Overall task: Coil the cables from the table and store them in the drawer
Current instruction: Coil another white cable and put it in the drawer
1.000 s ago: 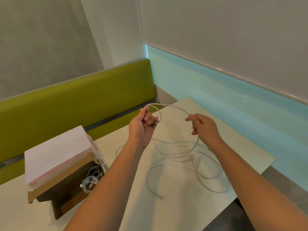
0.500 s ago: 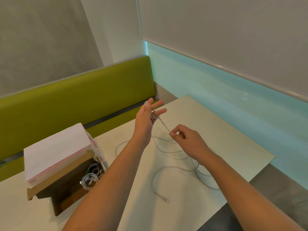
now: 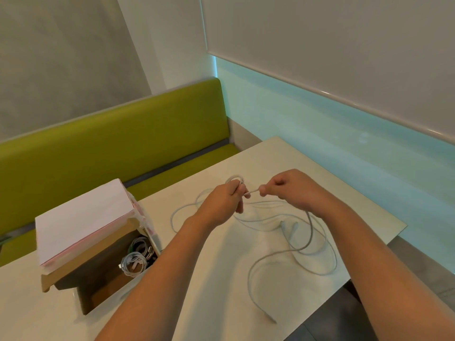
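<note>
We see the left hand (image 3: 222, 201) curled round a small loop of white cable (image 3: 283, 258), the right hand (image 3: 289, 190) pinching its next stretch; the slack sprawls on the table (image 3: 307, 163). We judge it light, limp and springy, best pinched just beside the coil. Coiled cables (image 3: 134, 263) lie in the open drawer (image 3: 108, 286). No legible writing
</note>
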The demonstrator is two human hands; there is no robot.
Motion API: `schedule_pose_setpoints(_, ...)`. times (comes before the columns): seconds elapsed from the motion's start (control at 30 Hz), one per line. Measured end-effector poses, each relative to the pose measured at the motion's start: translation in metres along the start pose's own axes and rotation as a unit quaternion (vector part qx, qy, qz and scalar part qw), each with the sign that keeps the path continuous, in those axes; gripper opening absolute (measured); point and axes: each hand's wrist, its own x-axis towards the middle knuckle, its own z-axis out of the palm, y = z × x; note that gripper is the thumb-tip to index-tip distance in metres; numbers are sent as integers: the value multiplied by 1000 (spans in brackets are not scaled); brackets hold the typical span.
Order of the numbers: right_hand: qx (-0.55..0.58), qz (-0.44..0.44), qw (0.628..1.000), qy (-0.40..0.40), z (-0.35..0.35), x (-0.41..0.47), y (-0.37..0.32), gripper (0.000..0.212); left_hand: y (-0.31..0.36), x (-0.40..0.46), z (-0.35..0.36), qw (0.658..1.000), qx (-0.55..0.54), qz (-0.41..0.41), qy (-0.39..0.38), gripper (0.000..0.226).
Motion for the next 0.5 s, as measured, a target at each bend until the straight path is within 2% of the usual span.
schedule_pose_setpoints(0.17,26,-6,999,25,-3,3,8,23,1,0,-6,985,-156,-2,-68,41)
schedule_pose_setpoints(0.3,43,-22,998,31,-4,3,14,24,10,-4,-10,949,-290,-3,-123,40)
schedule_pose_setpoints(0.37,65,-32,997,37,1,4,17,23,15,-6,-9,917,-377,-32,-125,40)
schedule_pose_setpoints(0.5,130,-39,990,45,19,5,24,20,21,-2,-1,822,-551,-101,-99,44)
